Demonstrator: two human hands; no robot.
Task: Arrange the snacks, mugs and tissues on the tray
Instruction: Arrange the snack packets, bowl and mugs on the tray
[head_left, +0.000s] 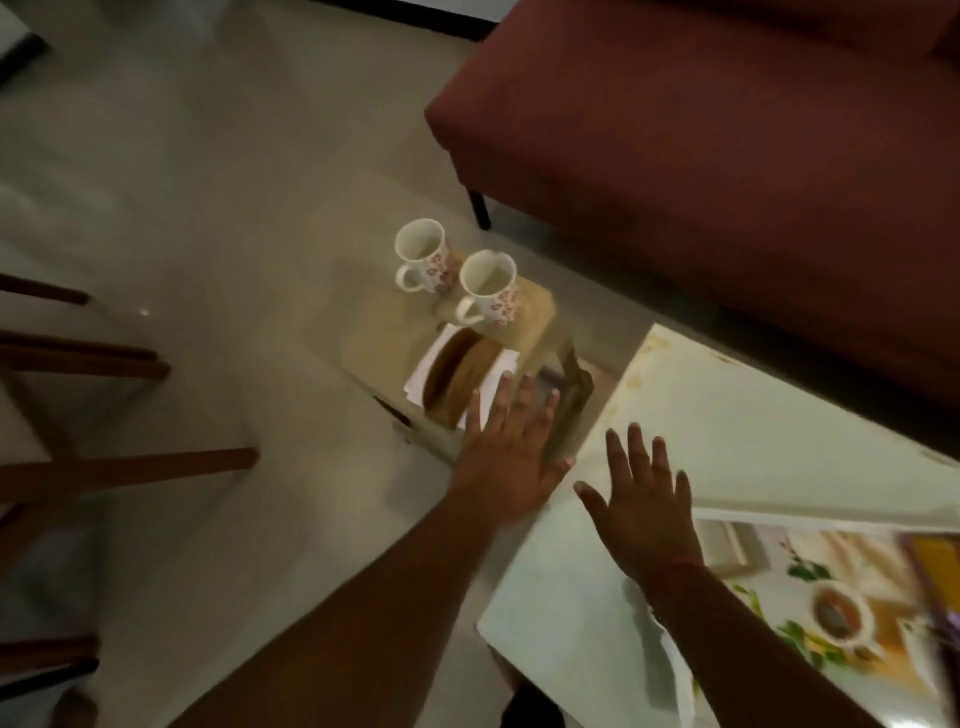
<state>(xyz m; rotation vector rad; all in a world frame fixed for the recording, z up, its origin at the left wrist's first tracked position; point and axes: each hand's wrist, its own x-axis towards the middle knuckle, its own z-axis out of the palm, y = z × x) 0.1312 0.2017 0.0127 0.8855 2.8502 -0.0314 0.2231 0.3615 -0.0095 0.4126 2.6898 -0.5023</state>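
Observation:
Two white mugs with red flowers stand upright on a small low stool (535, 317): one mug (422, 255) at the far left, the other mug (488, 288) just right of it. In front of them a round wooden plate (457, 371) lies on white tissues (496, 382). My left hand (511, 452) hovers flat with fingers spread over the stool's near edge, fingertips over the tissues. My right hand (641, 506) is spread over the white table (727, 415), holding nothing. The picture is blurred.
A dark red sofa (727, 156) fills the upper right. A printed tray or mat with food pictures (831, 608) lies on the table at the right. Wooden chair legs (104, 467) stand at the left on the pale floor.

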